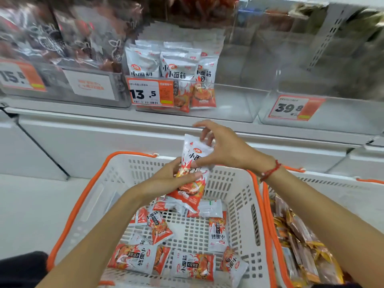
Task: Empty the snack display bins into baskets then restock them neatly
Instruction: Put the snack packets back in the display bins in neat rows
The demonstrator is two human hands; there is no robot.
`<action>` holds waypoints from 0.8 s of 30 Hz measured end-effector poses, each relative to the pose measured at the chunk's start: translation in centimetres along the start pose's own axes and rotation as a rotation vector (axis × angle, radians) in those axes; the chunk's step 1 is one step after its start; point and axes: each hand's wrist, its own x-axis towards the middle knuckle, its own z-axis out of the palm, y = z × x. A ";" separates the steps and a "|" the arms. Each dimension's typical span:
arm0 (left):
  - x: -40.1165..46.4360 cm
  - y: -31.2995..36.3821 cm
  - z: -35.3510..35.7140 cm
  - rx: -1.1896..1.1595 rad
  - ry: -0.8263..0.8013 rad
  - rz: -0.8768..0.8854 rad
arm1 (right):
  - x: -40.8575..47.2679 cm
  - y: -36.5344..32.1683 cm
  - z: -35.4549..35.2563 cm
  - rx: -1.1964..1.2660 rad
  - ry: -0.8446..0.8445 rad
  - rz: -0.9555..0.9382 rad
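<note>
- Nearest the camera, loose packets (193,267) are seen scattered flat on the floor of the white basket (239,204); they lie at all angles, which suggests they were tipped out of the bin and have not yet been sorted.
- Beside it on the right, a second basket (332,190) is filled with yellow and brown snacks (301,242), so each product appears to be kept apart.
- Above the white basket, a small stack of packets (192,177) is held upright. The lower part is gripped by the left hand (166,181), while the top is pinched and steadied by the right hand (222,150), probably so that the edges are squared before restocking.
- Farther off, on the shelf, the clear bin (228,100) behind the 13.5 tag (149,92) is partly restocked: a few packets (176,77) are stood upright at its left, facing forward, and its right side is left bare for more.
</note>
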 end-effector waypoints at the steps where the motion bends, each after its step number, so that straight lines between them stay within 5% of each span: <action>1: -0.2 0.5 -0.1 -0.020 0.027 0.031 | -0.1 -0.3 -0.3 0.065 0.077 0.030; 7: 1.2 5.7 -0.3 -0.126 0.258 0.288 | -0.5 -3.0 -3.4 0.538 0.275 0.376; 12: 4.0 10.6 -1.4 0.120 0.445 0.616 | -0.3 -4.1 -7.2 0.748 0.081 -0.020; 15: 5.1 13.2 -3.4 0.450 0.518 0.644 | 0.5 -3.8 -9.1 0.710 0.200 -0.135; 17: 5.6 14.5 -5.5 0.634 0.437 0.661 | 1.2 -3.1 -9.7 0.614 0.374 -0.207; 21: 7.7 15.4 -10.3 1.018 0.565 0.675 | 2.9 -2.1 -10.5 0.372 0.711 -0.309; 24: 9.3 14.9 -11.9 1.234 0.486 0.532 | 5.3 -1.2 -11.4 0.199 0.716 -0.282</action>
